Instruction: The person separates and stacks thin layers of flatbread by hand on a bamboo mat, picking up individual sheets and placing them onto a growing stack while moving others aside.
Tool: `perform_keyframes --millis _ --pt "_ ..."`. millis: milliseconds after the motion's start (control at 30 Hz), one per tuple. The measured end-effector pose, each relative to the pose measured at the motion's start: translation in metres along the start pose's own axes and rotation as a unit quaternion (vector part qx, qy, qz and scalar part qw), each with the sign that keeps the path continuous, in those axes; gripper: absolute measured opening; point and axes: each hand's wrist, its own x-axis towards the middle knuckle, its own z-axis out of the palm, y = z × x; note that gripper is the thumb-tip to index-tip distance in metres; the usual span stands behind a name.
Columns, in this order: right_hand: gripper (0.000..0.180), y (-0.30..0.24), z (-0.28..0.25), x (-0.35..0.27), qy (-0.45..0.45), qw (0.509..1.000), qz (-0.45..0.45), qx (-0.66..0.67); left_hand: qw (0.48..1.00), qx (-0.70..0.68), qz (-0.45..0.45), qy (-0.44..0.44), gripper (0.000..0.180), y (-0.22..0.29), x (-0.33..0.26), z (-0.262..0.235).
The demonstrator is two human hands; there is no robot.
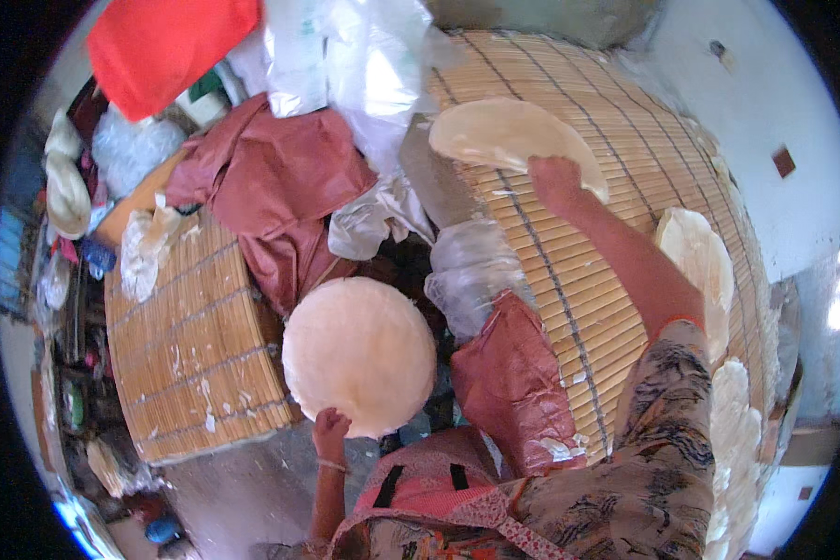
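Observation:
Low in the middle, my left hand is closed at the near edge of a large, flat, pale round sheet, its fingertips resting on the rim. The sheet looks like thin dough; whether it is one layer or a stack I cannot tell. My right arm reaches far forward and right. There my right hand grips the near edge of another pale round sheet, seen at a slant over the slatted bamboo mat. More pale sheets lie along the mat's right side.
A second bamboo mat with pale scraps stands at left. Dark red cloth drapes behind the round sheet, and a dark red piece lies right of it. Clear plastic, white bags and a red sheet lie beyond.

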Motion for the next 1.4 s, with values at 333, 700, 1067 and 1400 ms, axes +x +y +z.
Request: perform_keyframes --millis 333,700,1067,1400 --pt "0.030 -0.162 -0.159 0.048 0.022 0.965 -0.247 0.086 0.944 -0.184 -0.164 -0.221 0.029 0.053 0.016 0.045" --pt "0.035 -0.223 -0.105 -0.022 -0.216 0.773 0.049 0.595 0.805 -0.525 -0.023 -0.276 0.058 0.061 0.066 -0.085" --pt "0.030 -0.273 0.269 -0.174 -0.211 0.711 0.315 0.592 0.922 -0.349 -0.161 -0.051 0.042 -0.085 0.124 -0.110" --pt "0.043 -0.270 0.342 -0.152 -0.067 0.876 0.156 0.451 0.949 -0.263 -0.175 0.003 0.028 -0.117 0.136 -0.114"
